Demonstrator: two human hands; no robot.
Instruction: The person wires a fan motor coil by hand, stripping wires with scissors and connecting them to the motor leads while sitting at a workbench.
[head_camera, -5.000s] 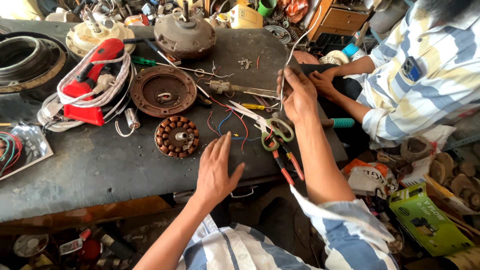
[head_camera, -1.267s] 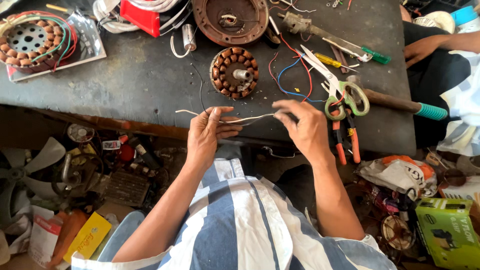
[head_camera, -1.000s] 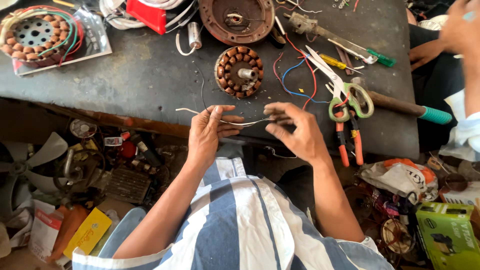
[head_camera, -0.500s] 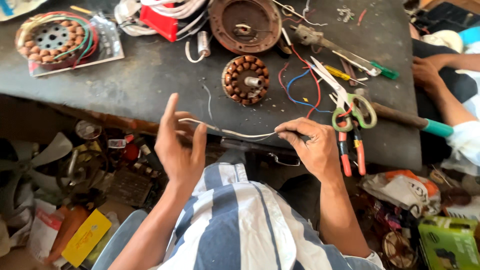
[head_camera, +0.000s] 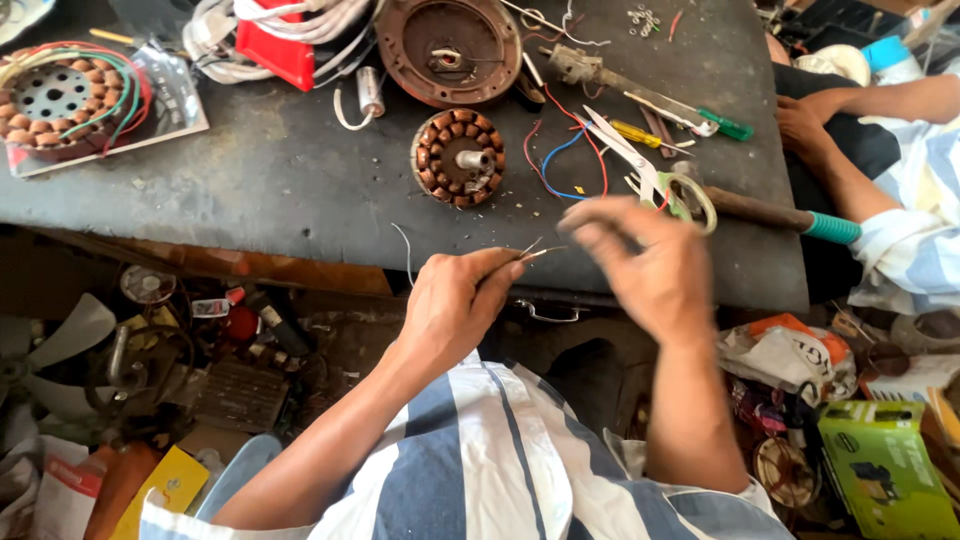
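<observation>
My left hand (head_camera: 455, 300) pinches a thin pale wire (head_camera: 404, 250) between thumb and fingers at the near edge of the dark workbench (head_camera: 280, 190). The wire's bare ends stick out to the right of the fingertips. My right hand (head_camera: 640, 265) is blurred just right of those ends, fingers loosely apart, with nothing seen in it. A small copper-wound stator (head_camera: 458, 158) lies on the bench beyond my left hand. Scissors with pale green handles (head_camera: 650, 180) lie just beyond my right hand.
A rusty round motor cover (head_camera: 447, 50), a red tool wrapped in white cord (head_camera: 275, 45), a larger stator with coloured wires (head_camera: 60, 95), screwdrivers (head_camera: 720, 122) and a teal-handled tool (head_camera: 800, 215) crowd the bench. A co-worker's hand (head_camera: 800, 125) rests at right. Scrap parts and a green box (head_camera: 885, 480) litter the floor.
The wire was stretched between both hands; now my left hand holds it bunched with both ends together. My right hand has let go and moved up right.
</observation>
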